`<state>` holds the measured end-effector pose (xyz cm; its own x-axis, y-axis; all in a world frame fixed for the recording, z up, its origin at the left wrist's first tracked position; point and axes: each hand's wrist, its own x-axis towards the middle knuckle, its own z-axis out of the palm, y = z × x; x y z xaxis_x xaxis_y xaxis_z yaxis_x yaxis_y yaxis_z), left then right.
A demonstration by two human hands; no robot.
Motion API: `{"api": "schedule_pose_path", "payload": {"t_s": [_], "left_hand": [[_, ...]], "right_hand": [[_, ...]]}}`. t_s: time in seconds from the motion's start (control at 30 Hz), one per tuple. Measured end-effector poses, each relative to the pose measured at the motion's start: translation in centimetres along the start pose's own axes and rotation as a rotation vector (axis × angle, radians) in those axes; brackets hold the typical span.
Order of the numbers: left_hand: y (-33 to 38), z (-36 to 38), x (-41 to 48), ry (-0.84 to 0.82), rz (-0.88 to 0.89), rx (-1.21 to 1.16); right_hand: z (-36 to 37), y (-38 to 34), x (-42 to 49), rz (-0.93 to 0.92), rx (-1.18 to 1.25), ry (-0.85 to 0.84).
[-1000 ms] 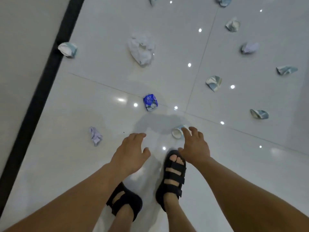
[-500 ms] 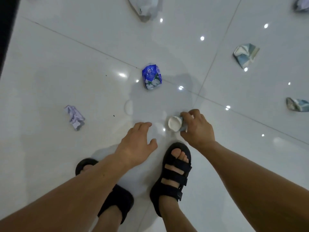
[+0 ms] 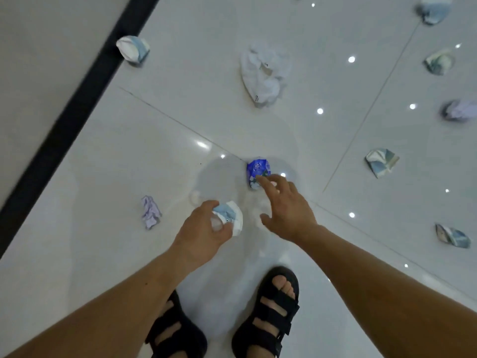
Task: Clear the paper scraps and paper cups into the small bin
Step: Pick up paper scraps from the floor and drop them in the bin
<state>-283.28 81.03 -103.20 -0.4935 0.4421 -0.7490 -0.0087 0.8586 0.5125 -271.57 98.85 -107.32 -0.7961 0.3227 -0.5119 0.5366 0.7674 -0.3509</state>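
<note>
With the left hand (image 3: 204,228) gripping a crumpled paper cup (image 3: 228,217) near the blue scrap (image 3: 257,171), the right hand (image 3: 286,205), fingers spread, hovers over that scrap, which could skid on the glossy floor (image 3: 103,254).

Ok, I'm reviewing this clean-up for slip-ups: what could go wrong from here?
1. The left hand holds a crushed paper cup, which may slip out while attention goes to the next pickup.
2. The right hand reaches open-fingered for the blue scrap on a glossy floor, so the scrap could skid away.
3. No bin is in view and other scraps lie around, so carrying several at once risks drops.
</note>
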Motion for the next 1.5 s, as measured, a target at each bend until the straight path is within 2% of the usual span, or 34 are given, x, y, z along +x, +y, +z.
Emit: {"api": "schedule_pose_path", "payload": {"t_s": [0.13,0.27,0.53,0.7,0.87,1.03,1.23,1.5], "left_hand": [[-5.0,-0.1,1.2,0.019,-0.037,0.022],[-8.9,0.0,2.1,0.052,-0.025,0.056],[-8.8,-2.6,0.3,0.071,-0.007,0.014],[-5.4,-7.5,-3.8,0.097,-0.039,-0.038],[-2.7,-13.8,-11.6,0.127,-0.06,-0.108],[-2.1,-19.4,-19.7,0.249,-0.079,-0.176],[-4.4,-22.6,-28.0,0.43,-0.14,-0.262],[-12.2,-23.2,-38.7,0.633,-0.283,-0.415]], "right_hand": [[1.2,1.0,5.9,0.305,0.029,0.022],[3.3,0.0,9.7,0.318,-0.035,0.02],[3.3,-3.7,6.3,0.188,-0.07,-0.03],[-2.4,-10.0,2.7,0.05,-0.042,-0.006],[-9.5,-18.6,-2.3,-0.057,-0.025,-0.036],[-14.9,-27.3,-7.4,-0.171,-0.014,-0.054],[-17.9,-35.2,-11.2,-0.368,-0.068,-0.076],[-15.9,-45.8,-15.9,-0.594,-0.161,-0.158]]}}
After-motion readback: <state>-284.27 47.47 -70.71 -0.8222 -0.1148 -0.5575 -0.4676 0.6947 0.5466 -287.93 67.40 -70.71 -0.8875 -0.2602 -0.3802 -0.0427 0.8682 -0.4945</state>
